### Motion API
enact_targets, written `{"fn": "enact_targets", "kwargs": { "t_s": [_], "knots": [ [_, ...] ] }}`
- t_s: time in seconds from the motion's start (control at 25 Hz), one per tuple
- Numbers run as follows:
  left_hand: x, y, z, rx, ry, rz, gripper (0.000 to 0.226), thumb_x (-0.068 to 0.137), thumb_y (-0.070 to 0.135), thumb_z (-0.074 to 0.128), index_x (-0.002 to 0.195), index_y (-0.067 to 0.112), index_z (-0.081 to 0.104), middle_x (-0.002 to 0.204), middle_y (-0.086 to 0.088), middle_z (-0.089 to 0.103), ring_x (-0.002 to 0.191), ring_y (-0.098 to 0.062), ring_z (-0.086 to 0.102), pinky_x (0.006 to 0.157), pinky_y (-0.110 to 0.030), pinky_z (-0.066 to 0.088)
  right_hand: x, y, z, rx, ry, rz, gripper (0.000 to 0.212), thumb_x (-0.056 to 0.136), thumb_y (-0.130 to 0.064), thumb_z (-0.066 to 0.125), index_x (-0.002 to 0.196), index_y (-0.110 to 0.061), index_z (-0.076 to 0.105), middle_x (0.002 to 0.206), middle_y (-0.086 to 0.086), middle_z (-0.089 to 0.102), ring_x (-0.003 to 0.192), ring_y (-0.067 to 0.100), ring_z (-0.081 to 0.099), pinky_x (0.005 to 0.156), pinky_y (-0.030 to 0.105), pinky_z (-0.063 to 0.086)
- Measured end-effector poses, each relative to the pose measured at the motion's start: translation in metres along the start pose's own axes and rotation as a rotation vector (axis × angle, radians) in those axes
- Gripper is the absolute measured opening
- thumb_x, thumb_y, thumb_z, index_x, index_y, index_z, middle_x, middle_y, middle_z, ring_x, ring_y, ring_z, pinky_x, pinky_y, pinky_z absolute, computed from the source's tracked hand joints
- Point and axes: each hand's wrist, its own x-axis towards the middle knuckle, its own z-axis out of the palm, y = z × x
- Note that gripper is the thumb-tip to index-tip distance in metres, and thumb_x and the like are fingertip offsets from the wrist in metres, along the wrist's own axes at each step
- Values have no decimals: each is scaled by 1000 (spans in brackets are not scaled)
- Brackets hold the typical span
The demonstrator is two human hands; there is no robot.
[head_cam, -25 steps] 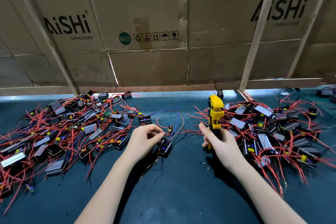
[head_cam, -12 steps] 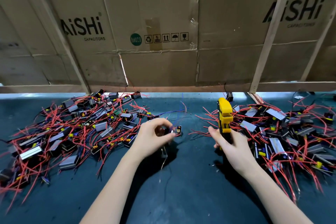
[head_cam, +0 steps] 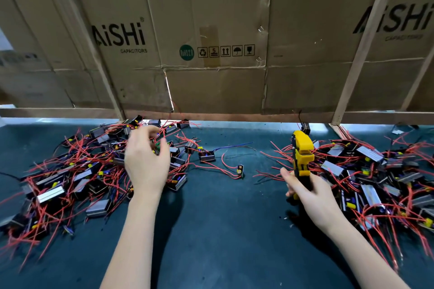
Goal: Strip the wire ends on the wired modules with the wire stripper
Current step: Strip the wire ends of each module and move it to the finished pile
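Our right hand (head_cam: 310, 191) grips the stripper (head_cam: 301, 155) upright. Left hand (head_cam: 146, 162), fingers loosely curled, over left module pile (head_cam: 77, 171); can't tell if pinching anything.

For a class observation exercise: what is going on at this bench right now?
A person is stripping wires on small modules. The right hand grips a yellow wire stripper upright beside the right pile of modules. The left hand reaches over the left pile, fingers curled; whether it grips anything is unclear. One module lies apart between them.
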Motion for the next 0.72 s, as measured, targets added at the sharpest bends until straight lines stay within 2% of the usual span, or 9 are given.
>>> {"fn": "enact_targets", "kwargs": {
  "t_s": [0.08,0.16,0.24,0.36,0.44,0.52,0.6,0.64,0.72],
  "knots": [
    [-3,2,1,18,-445,-13,10,82,26,73,83,22,65,78,7,66,78,-19,63,75,-35,52,1,0,0,19,-6,-1,55,69,-66,64,64,-13,55,57,-3,55,63,19,56,75,44,46],
    [-10,2,7,270,-784,-32,22,76,37,77,81,22,63,78,8,64,87,-19,62,73,-31,51,2,1,-1,45,-6,12,57,67,-68,64,65,-12,56,58,-2,56,64,20,56,77,47,47],
    [-12,1,12,391,-813,-49,28,74,32,79,90,17,60,90,1,61,96,-22,58,76,-33,49,3,1,-2,64,-11,25,52,66,-68,64,64,-17,60,58,-3,57,64,19,56,80,48,47],
    [-12,2,13,393,-763,-97,26,77,6,67,99,14,57,94,-3,66,97,-27,59,79,-37,50,1,0,-1,46,-28,15,48,69,-67,64,63,-20,61,59,-2,55,64,19,56,81,51,48],
    [-14,5,15,239,-782,-85,30,72,-7,60,92,15,56,80,-1,69,84,-24,61,75,-35,51,1,-1,-1,13,-31,3,53,72,-65,63,65,-13,56,59,-3,53,62,17,57,80,52,49],
    [-19,19,14,-55,-912,-68,33,68,-12,65,83,16,55,69,1,66,63,-15,59,66,-28,51,0,-3,-1,7,-32,1,58,72,-65,63,66,-9,53,59,-3,52,61,15,57,78,49,49],
    [-27,32,15,-239,-1043,-2,31,69,-9,71,80,16,56,69,1,65,57,-8,55,62,-26,49,-1,-5,-1,14,-26,3,55,69,-68,63,65,-14,53,59,-4,52,61,14,57,77,45,48],
    [-30,35,17,-200,-1010,47,27,71,-2,73,79,17,56,70,3,64,60,-8,56,63,-27,49,-1,-5,-1,13,-30,5,54,69,-68,63,64,-16,53,59,-5,53,61,14,57,77,44,48],
    [-29,31,19,115,-773,124,23,76,23,76,81,21,54,76,7,64,75,-14,59,67,-30,48,0,-4,-2,18,-36,8,51,70,-67,63,64,-17,53,59,-5,53,62,14,58,78,45,48]
  ]
}}
